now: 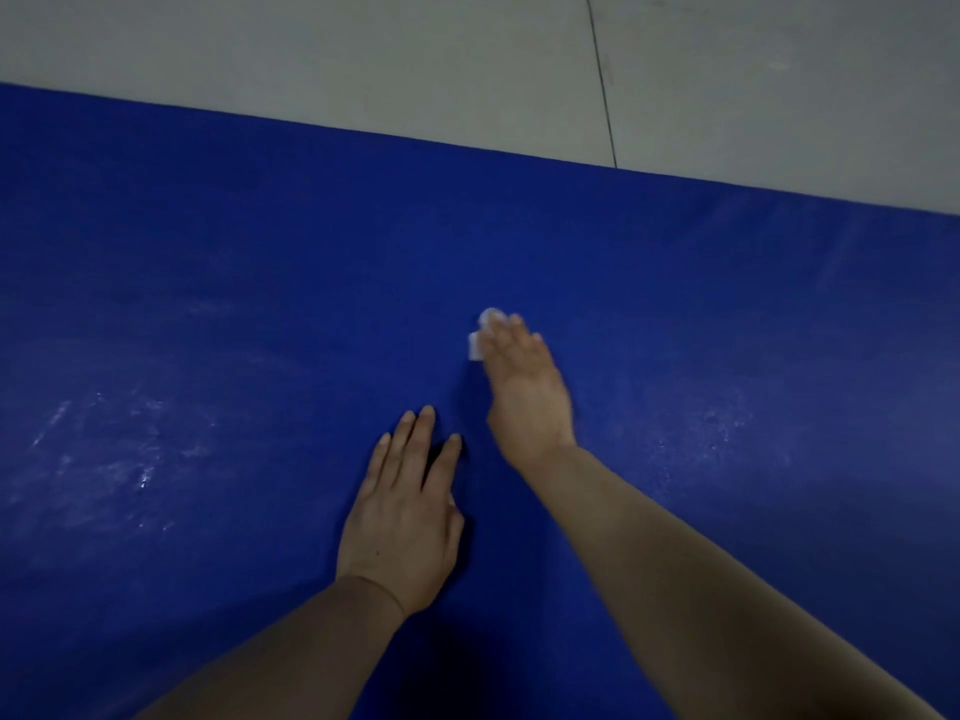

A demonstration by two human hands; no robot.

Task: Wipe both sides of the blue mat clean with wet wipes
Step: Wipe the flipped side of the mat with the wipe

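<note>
1. The blue mat (208, 262) looks like a smooth vinyl or foam sheet with a dull sheen, finely grained across the middle of the frame.
2. Whitish scuffs and smears (119, 454) mar its finish at the left, with fainter ones at the right.
3. The wet wipe (480, 335) is thin, soft white cloth-like paper, crumpled under the right hand (524, 392).
4. The floor (363, 54) along the top is matt pale grey, smooth, with a thin dark seam.

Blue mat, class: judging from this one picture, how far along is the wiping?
Done: nothing can be confirmed. In hand: the right hand presses a wet wipe onto the middle of the blue mat, while the left hand rests flat. Left: whitish smears on the left and the faint ones on the right, plus the underside.
</note>
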